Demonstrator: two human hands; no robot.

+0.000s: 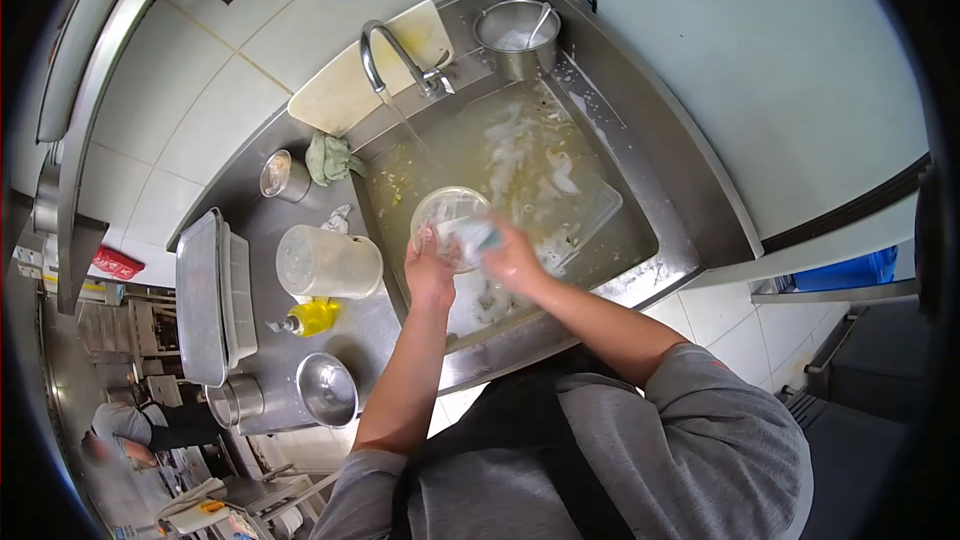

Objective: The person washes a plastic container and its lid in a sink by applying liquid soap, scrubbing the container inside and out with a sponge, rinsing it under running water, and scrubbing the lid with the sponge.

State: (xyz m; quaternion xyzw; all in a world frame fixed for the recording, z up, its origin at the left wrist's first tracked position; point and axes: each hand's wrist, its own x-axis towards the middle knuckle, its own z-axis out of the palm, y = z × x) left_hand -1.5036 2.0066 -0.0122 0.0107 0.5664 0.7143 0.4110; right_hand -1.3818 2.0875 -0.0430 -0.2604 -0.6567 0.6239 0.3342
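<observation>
Over the front of the sink, my left hand [431,265] is closed on a clear, whitish plastic piece [462,240], blurred so that its exact kind does not show. My right hand [513,258] presses a blue-green sponge [490,239] against it, smeared by motion. Right behind my hands is a round clear tub [450,202] with a pale rim. Cloudy water with food scraps and foam fills the sink [625,275]. A clear rectangular container [595,220] lies partly under water to the right.
A thin stream runs from the faucet [400,55]. A steel pot [517,38] with a spoon stands at the back corner. On the left counter are a green cloth [330,158], a whitish bucket [328,261], a yellow soap bottle [315,316], a steel bowl [327,389] and stacked trays [205,295].
</observation>
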